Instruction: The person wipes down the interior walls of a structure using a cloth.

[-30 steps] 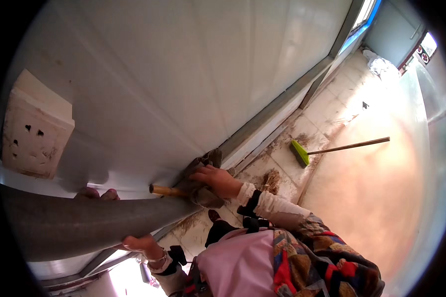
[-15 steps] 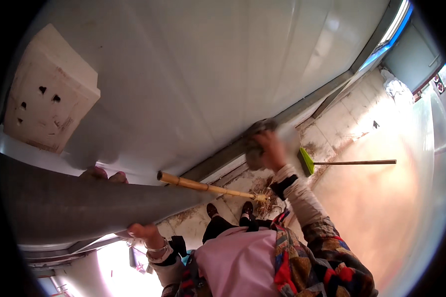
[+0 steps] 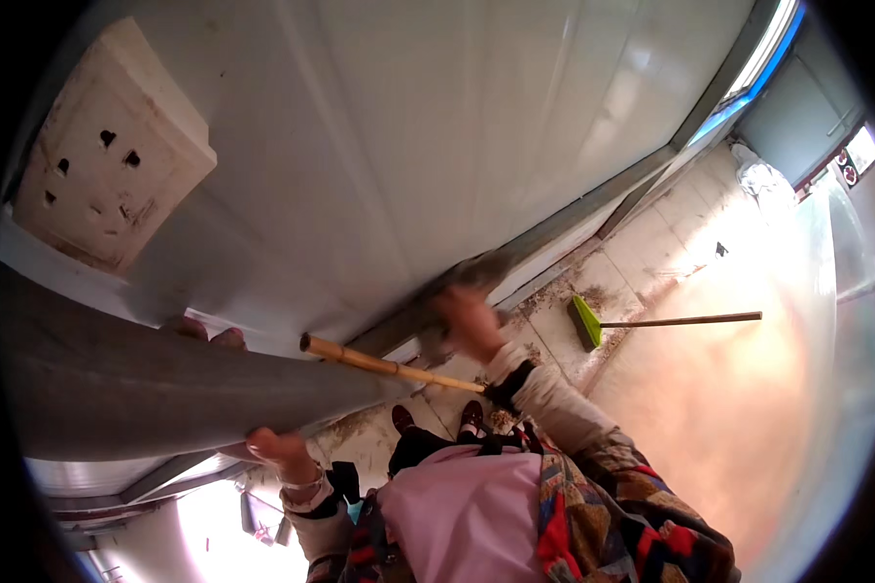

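Note:
My left hand (image 3: 280, 449) grips a thick grey metal post (image 3: 185, 403); its thumb lies on the near side and fingertips show past the far edge. On the grey metal ledge (image 3: 554, 228) along the wall's foot, my right hand (image 3: 472, 323) presses a grey rag (image 3: 434, 342). Motion blurs those fingers, and the rag is partly hidden under them. A bamboo-handled broom (image 3: 379, 366) leans between post and ledge, just left of the right hand. My right forearm covers most of its bristle end.
A dirty white wall socket (image 3: 117, 160) juts out at upper left on the pale panel wall (image 3: 379, 126). A green dustpan (image 3: 585, 323) with a long handle lies on the tiled floor (image 3: 666, 219), right of my arm. Scattered dirt lies along the wall. White cloth (image 3: 763, 180) is heaped farther off.
My right hand and the rag have slid left and nearer along the ledge, and that forearm now covers the broom's bristles. My left hand keeps hold of the post. The view has shifted slightly.

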Tool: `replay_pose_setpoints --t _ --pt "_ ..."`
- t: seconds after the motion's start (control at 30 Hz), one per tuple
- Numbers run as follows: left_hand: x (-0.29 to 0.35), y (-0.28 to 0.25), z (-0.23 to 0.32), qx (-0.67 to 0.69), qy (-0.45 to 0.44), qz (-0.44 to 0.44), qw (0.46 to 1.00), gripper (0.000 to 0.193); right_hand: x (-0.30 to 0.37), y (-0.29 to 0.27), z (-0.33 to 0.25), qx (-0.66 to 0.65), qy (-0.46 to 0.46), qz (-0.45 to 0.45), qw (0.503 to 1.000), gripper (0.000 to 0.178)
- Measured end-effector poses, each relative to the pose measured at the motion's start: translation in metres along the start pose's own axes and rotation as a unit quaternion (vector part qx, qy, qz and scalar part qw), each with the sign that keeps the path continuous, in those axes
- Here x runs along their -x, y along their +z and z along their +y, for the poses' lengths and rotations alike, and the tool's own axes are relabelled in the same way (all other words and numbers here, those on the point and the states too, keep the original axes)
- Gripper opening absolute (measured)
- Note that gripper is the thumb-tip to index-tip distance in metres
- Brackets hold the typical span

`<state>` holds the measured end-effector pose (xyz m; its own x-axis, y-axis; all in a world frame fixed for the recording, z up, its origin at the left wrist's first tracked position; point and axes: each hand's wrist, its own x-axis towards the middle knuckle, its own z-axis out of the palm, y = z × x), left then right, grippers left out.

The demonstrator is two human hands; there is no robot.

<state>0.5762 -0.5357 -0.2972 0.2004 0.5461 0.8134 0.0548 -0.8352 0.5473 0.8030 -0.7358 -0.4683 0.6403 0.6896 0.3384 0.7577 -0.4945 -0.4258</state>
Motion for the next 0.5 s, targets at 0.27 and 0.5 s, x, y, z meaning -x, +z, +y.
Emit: replay_pose_setpoints --t 0.27,0.5 --pt "-0.005 0.000 0.008 0.035 -0.013 0.009 0.999 0.083 -0.007 0.007 -0.080 -0.174 -0.088 -0.070 0.978 0.043" --pt "-0.008 0.002 0.006 -0.001 0.036 -0.005 0.999 0.079 0.007 0.006 0.007 -0.062 0.063 0.050 0.995 0.043"
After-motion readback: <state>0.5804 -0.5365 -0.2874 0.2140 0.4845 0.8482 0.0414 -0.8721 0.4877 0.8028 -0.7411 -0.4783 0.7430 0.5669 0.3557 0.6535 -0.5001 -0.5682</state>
